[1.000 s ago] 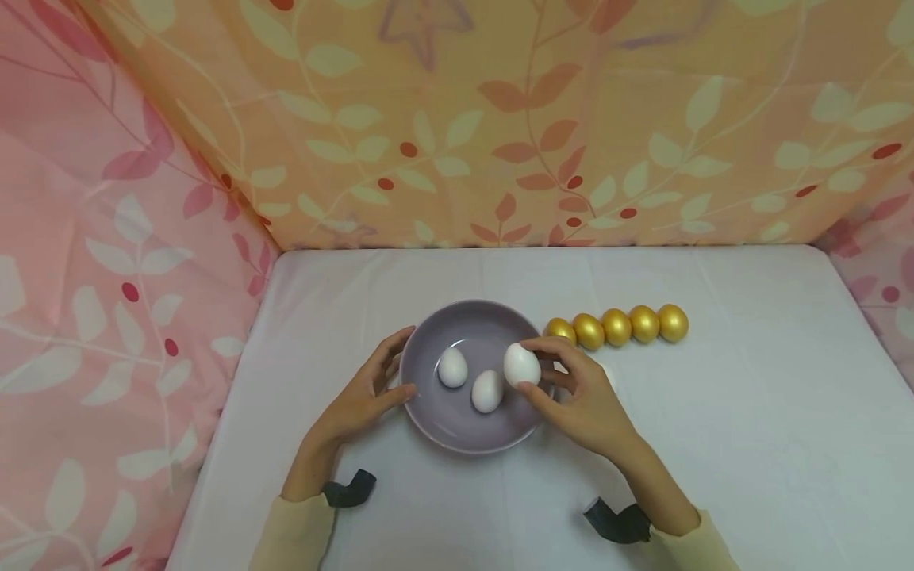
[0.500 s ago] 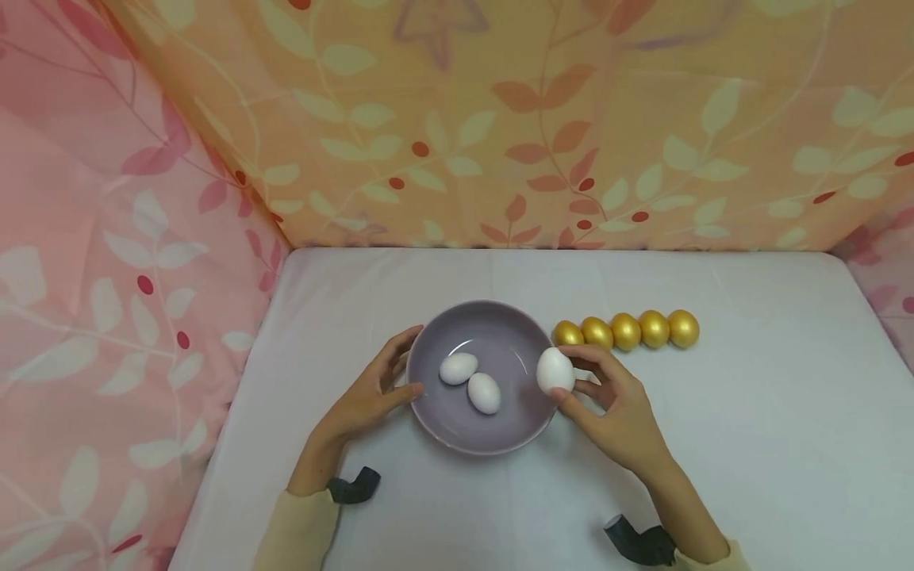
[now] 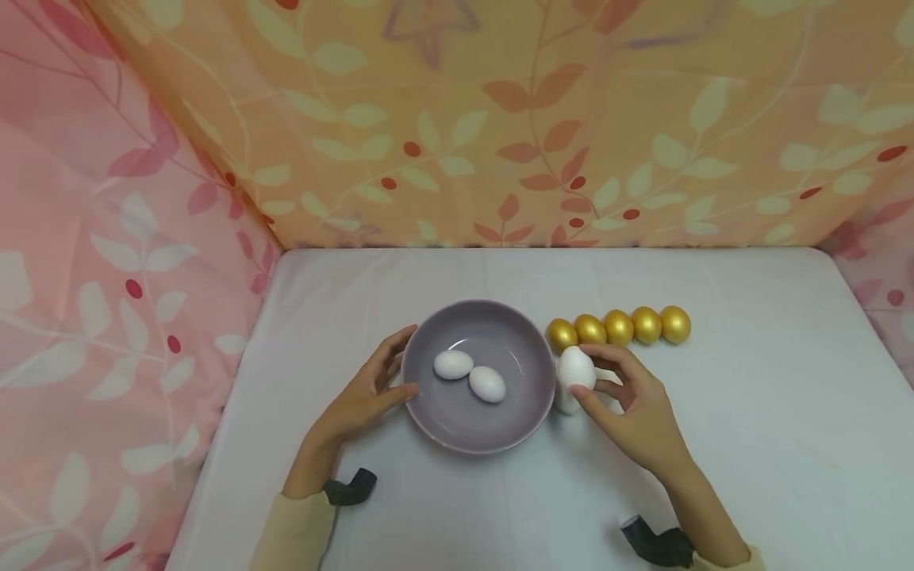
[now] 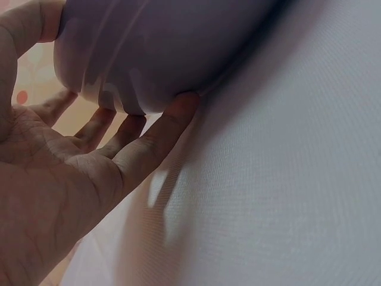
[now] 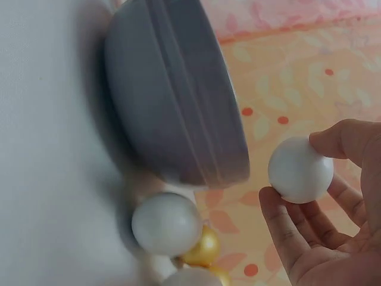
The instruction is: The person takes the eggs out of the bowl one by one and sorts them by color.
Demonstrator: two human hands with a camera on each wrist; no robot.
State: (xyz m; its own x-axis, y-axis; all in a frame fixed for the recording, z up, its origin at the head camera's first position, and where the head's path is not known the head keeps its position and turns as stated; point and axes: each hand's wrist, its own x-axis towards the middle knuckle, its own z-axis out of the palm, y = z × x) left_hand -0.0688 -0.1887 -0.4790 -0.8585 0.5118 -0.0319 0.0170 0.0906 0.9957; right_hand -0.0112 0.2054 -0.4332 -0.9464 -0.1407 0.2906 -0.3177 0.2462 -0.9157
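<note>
A purple bowl (image 3: 478, 432) stands on the white table. My left hand (image 3: 367, 396) holds its left side, thumb at the rim and fingertips against the outer wall (image 4: 137, 59). Inside lie two white eggs, a left egg (image 3: 453, 365) and a right egg (image 3: 488, 385), close together. Just past the bowl's right rim, my right hand (image 3: 631, 408) pinches another white egg (image 3: 575, 369) between thumb and fingers, raised above the table. Below it, a white egg (image 5: 166, 223) rests beside the bowl, and part of one more (image 5: 193, 277) shows at the lower edge of the right wrist view.
A row of several golden eggs (image 3: 617, 327) runs to the right behind my right hand. Patterned cloth (image 3: 428, 159) closes off the back and sides of the table. A dark wrist mount (image 3: 350, 487) sits on each forearm.
My right hand has carried its egg from over the bowl rightward past the rim. The two eggs in the bowl have rolled and turned. My left hand stays at the bowl.
</note>
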